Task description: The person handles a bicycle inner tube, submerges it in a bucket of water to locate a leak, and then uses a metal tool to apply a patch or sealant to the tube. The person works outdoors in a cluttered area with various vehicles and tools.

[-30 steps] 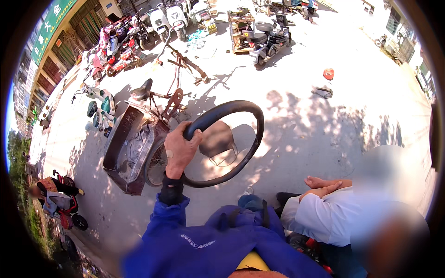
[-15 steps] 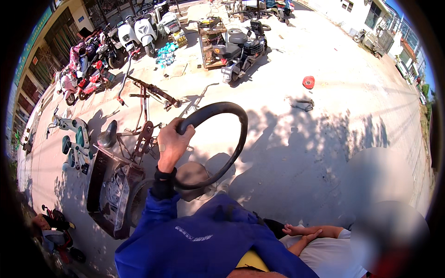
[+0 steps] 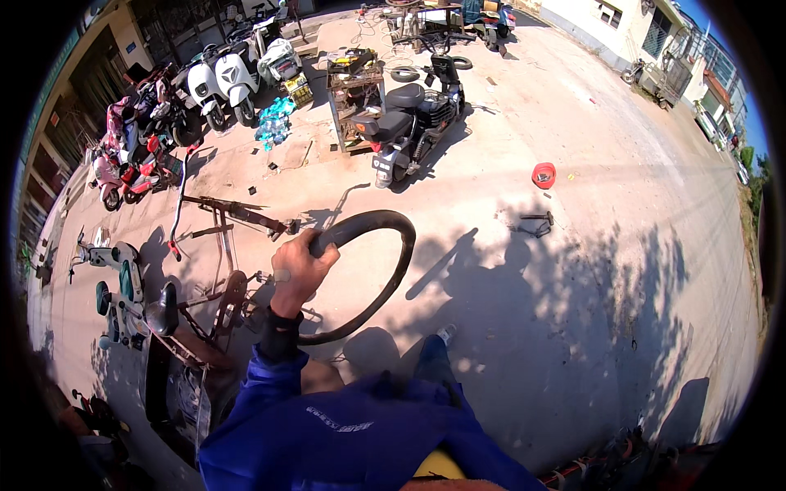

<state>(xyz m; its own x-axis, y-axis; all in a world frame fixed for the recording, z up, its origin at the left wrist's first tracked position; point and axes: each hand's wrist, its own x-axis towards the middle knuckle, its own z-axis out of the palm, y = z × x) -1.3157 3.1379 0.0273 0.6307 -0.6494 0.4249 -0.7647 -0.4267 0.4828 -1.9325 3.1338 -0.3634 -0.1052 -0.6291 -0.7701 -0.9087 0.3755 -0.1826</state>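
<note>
My left hand [image 3: 303, 274] is closed around the upper left part of a black tire [image 3: 407, 254], which hangs upright in front of my body as a loop. Nothing else is in that hand. Just beyond and to the left stands a rusty tricycle frame [image 3: 228, 233] with a dark saddle [image 3: 163, 311] and no wheel showing at its front end. Its box-like rear body [image 3: 155, 385] is partly covered by my blue sleeve. My right hand does not show.
A black electric scooter [image 3: 409, 123] stands ahead beside a rusty tool shelf [image 3: 337, 106]. A red bowl [image 3: 544, 175] and a dark metal part [image 3: 536, 223] lie on the ground at right. White scooters [image 3: 221, 86] and other bikes line the left; a small green-and-white scooter [image 3: 123, 274] is nearer.
My view has turned and shifted forward, and the tire has moved slightly left and down in it, still held. The other person's arms at lower right have gone from view.
</note>
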